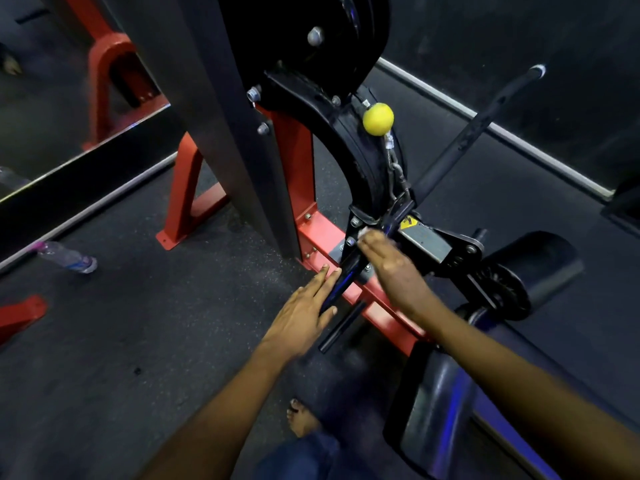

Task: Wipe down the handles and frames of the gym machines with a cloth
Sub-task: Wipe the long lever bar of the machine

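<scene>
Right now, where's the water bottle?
Head view, far left: the water bottle lies on its side on the dark floor, just below the mirror's lower edge, left of the red frame foot and clear of both hands.

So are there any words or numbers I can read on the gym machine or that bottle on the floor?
No text can be read anywhere.
Yellow warning sticker on the machine's grey bracket: only a black symbol shows, and it is too blurred to make out.
Plastic bottle lying on the floor: its label is too small and blurred to read.
</scene>
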Motion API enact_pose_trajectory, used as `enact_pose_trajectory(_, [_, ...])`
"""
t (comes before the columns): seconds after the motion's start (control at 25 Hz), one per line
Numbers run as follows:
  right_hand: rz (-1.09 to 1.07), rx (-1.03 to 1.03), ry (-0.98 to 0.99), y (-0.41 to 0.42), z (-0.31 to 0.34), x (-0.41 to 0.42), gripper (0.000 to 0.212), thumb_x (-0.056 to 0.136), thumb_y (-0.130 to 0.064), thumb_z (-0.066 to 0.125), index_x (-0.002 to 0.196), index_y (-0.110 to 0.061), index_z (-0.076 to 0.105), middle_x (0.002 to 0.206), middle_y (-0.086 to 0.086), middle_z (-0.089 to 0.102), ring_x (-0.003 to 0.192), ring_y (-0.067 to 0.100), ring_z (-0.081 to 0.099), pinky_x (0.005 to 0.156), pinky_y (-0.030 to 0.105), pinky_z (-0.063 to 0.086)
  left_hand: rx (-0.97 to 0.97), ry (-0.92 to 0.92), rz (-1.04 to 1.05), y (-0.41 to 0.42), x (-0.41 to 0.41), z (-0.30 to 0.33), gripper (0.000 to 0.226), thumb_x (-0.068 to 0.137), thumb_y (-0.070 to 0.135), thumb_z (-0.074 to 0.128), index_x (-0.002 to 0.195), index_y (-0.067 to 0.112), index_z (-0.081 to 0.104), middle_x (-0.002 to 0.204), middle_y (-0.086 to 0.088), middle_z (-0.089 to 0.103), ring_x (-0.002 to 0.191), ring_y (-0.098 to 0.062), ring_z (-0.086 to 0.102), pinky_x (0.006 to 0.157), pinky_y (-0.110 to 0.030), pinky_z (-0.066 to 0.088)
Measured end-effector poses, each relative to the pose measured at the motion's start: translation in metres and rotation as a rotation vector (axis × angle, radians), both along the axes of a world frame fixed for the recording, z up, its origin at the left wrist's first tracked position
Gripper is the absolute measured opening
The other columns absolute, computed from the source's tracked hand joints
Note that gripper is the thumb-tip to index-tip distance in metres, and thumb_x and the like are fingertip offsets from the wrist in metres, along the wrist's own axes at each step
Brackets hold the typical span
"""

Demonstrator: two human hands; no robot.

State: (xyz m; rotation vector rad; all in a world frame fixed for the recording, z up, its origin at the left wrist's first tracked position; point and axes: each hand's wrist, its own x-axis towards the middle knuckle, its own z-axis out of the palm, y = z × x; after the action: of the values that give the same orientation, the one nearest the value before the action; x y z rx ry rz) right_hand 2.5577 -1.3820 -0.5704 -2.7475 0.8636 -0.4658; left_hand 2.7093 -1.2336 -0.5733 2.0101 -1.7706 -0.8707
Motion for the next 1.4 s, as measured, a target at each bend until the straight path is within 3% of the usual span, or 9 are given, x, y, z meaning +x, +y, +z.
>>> enact_pose_trajectory(0.12, [0.216, -0.06, 0.079, -0.007, -0.001, -0.01, 0.036, 0.092, -0.003, 0.04, 0.122, 0.005, 0.057, 0.125, 0.021, 0.057, 0.121, 0.034, 0.053, 0.114, 0.024, 0.015, 0.013, 0.004, -0.003, 0.0, 0.001, 0.0, 0.068, 0.101, 0.028, 0.044, 0.151, 0.035, -0.001, 0.161, 0.008, 0.001, 0.146, -0.011, 0.016, 0.12, -0.033, 0.012])
enact_pose_trajectory(0.32, [-0.219, 0.141, -0.077, 0.001, -0.009, -0.013, 0.071, 0.076, 0.024, 0.05, 0.14, -0.004, 0.041, 0.147, 0.012, 0.038, 0.139, 0.025, 0.031, 0.115, 0.035, 0.023, 0.012, 0.019, 0.011, 0.0, 0.001, 0.001, 0.07, 0.1, 0.027, 0.047, 0.152, 0.033, 0.001, 0.161, 0.006, 0.004, 0.146, -0.012, 0.017, 0.12, -0.038, 0.017])
enact_pose_trajectory(0.48, [0.177, -0.021, -0.056, 0.041, -0.017, -0.014, 0.036, 0.086, -0.001, 0.052, 0.121, 0.004, 0.059, 0.123, 0.017, 0.06, 0.121, 0.026, 0.042, 0.109, 0.027, 0.027, 0.024, 0.002, 0.004, 0.0, 0.001, 0.002, 0.067, 0.1, 0.028, 0.045, 0.153, 0.028, 0.004, 0.161, 0.005, 0.005, 0.146, -0.012, 0.015, 0.12, -0.037, 0.015])
enact_pose_trajectory(0.72, [-0.284, 0.079, -0.24, -0.017, 0.006, -0.004, 0.016, 0.091, -0.005, 0.054, 0.098, 0.002, 0.067, 0.091, 0.014, 0.063, 0.086, 0.028, 0.056, 0.079, 0.034, 0.047, 0.015, 0.002, 0.018, 0.0, 0.0, 0.002, 0.067, 0.1, 0.027, 0.045, 0.153, 0.029, 0.004, 0.161, 0.005, 0.006, 0.146, -0.012, 0.018, 0.119, -0.033, 0.013])
enact_pose_trajectory(0.84, [-0.032, 0.055, -0.147, -0.007, 0.003, -0.016, 0.018, 0.089, -0.005, 0.057, 0.103, 0.002, 0.065, 0.094, 0.014, 0.061, 0.087, 0.028, 0.058, 0.081, 0.024, 0.042, 0.013, -0.002, 0.013, 0.0, 0.001, 0.003, 0.067, 0.101, 0.026, 0.045, 0.153, 0.029, 0.004, 0.161, 0.004, 0.006, 0.146, -0.012, 0.017, 0.119, -0.032, 0.012])
enact_pose_trajectory(1.04, [-0.251, 0.107, -0.242, -0.043, 0.009, -0.008, 0.015, 0.091, 0.0, 0.05, 0.092, 0.004, 0.064, 0.093, 0.017, 0.061, 0.088, 0.033, 0.058, 0.084, 0.027, 0.039, 0.013, -0.036, 0.018, 0.002, 0.0, 0.002, 0.067, 0.101, 0.027, 0.044, 0.153, 0.029, 0.002, 0.161, 0.004, 0.006, 0.146, -0.01, 0.015, 0.12, -0.032, 0.013])
enact_pose_trajectory(1.2, [-0.077, 0.157, -0.165, -0.042, 0.008, -0.022, 0.015, 0.089, -0.003, 0.052, 0.099, 0.001, 0.064, 0.095, 0.014, 0.059, 0.09, 0.03, 0.057, 0.084, 0.027, 0.04, 0.031, -0.131, 0.029, 0.003, -0.003, 0.005, 0.068, 0.101, 0.031, 0.043, 0.152, 0.031, -0.003, 0.161, 0.006, 0.003, 0.147, -0.011, 0.011, 0.12, -0.033, 0.011])
enact_pose_trajectory(1.28, [-0.277, 0.243, -0.261, -0.069, 0.018, -0.027, 0.015, 0.089, 0.0, 0.052, 0.097, -0.001, 0.065, 0.095, 0.014, 0.059, 0.09, 0.032, 0.058, 0.083, 0.025, 0.038, 0.057, -0.199, 0.044, 0.003, -0.007, 0.005, 0.068, 0.101, 0.035, 0.04, 0.148, 0.033, -0.009, 0.161, 0.008, 0.0, 0.148, -0.011, 0.008, 0.119, -0.031, 0.007])
enact_pose_trajectory(1.4, [-0.213, 0.347, -0.11, -0.077, 0.034, -0.023, 0.019, 0.092, -0.004, 0.049, 0.105, -0.001, 0.063, 0.105, 0.015, 0.058, 0.099, 0.031, 0.055, 0.087, 0.026, 0.038, 0.031, -0.313, 0.137, -0.003, -0.021, 0.009, 0.066, 0.095, 0.055, 0.025, 0.152, 0.028, 0.007, 0.158, 0.01, -0.002, 0.148, -0.013, 0.009, 0.119, -0.03, 0.004])
